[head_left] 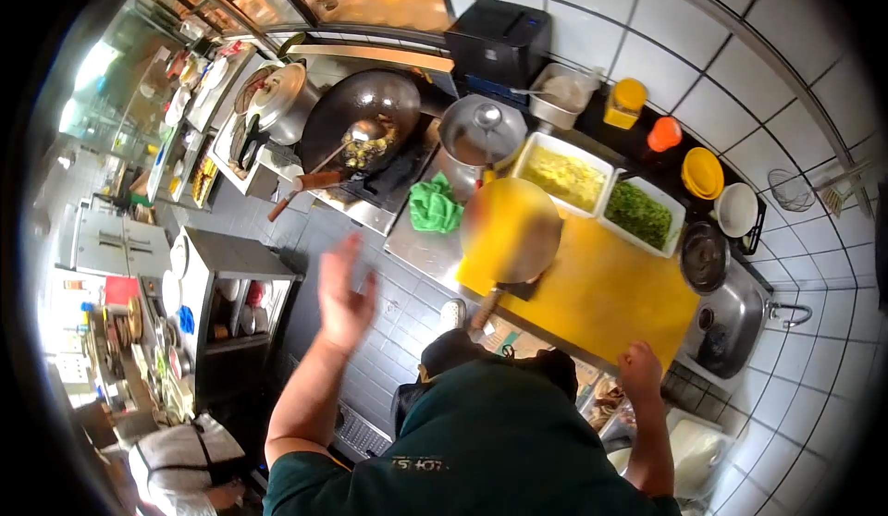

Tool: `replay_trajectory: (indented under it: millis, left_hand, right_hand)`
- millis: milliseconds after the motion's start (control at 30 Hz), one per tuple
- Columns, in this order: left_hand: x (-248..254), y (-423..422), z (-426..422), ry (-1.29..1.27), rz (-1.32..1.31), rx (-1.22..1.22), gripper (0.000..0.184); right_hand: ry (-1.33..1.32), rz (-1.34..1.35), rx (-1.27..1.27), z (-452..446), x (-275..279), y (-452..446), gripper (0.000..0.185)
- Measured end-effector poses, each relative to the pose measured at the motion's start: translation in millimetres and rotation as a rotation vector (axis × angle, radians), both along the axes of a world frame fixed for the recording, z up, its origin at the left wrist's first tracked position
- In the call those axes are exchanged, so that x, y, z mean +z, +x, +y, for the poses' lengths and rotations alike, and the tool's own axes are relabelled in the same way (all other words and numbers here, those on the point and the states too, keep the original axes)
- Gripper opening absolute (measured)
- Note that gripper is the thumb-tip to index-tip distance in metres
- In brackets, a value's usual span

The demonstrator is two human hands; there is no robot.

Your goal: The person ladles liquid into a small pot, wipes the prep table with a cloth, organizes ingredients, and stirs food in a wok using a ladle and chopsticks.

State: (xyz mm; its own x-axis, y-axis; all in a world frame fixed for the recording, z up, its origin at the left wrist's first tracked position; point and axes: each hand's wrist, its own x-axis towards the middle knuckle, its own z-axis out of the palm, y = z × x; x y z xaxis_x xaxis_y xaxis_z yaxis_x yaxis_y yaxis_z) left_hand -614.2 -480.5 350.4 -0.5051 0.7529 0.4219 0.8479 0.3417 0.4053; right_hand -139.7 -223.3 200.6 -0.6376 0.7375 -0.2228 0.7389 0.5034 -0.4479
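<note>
My left hand [344,296] is raised over the floor, slightly blurred, with its fingers apart and nothing in it. Near the front right edge of the yellow cutting board [620,285], my right hand [640,370] is curled into a loose fist; no object shows in it. A frying pan [518,231] rests on the board's left part, its brown handle [485,311] pointing towards my body. On the stove to the left stands a dark wok [347,104] with browned food [368,151] and a ladle [366,130]. A green cloth [434,205] lies between wok and pan.
Behind the board are a metal bowl with a ladle [487,116], a tray of yellow food [562,176] and a tray of chopped greens [640,213]. A sink [726,345] is at the right. A shelf unit [231,280] and a lidded pot [280,100] stand left.
</note>
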Motion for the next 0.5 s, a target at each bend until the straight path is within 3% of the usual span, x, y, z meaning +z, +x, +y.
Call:
replay_trajectory:
  millis: [67,133,233,333,400,467,500]
  left_hand:
    - [-30.8,-110.5,-48.4,0.1,0.156,0.254,0.067]
    - [-66.5,-215.3,-94.6,-0.066,0.322,0.481,0.065]
    - [-121.7,-332.2,-138.7,-0.455,0.292,0.485,0.068]
    - [-136.4,-357.8,-133.6,-0.717,-0.041,0.375,0.069]
    - [-132.1,-352.5,-124.7,-0.823,-0.046,0.319,0.067]
    - [-158.9,-361.2,-131.1,-0.686,-0.045,0.166,0.054]
    - [-149.7,-345.5,-129.9,-0.606,-0.096,0.147,0.05]
  right_hand:
    - [0.015,0.084,-0.07,-49.8,-3.5,-63.5,0.023]
    - [0.006,0.197,-0.182,-95.9,-2.0,-126.4,0.027]
    - [0.084,0.231,-0.226,-145.9,-22.5,-204.7,0.036]
    - [0.196,0.176,-0.234,-173.1,-38.9,-259.3,0.05]
    - [0.176,0.104,-0.289,-181.4,-48.1,-281.6,0.057]
    - [0.068,0.027,-0.392,-185.6,-51.9,-298.4,0.062]
    - [0.049,0.029,-0.426,-187.1,-55.1,-303.3,0.059]
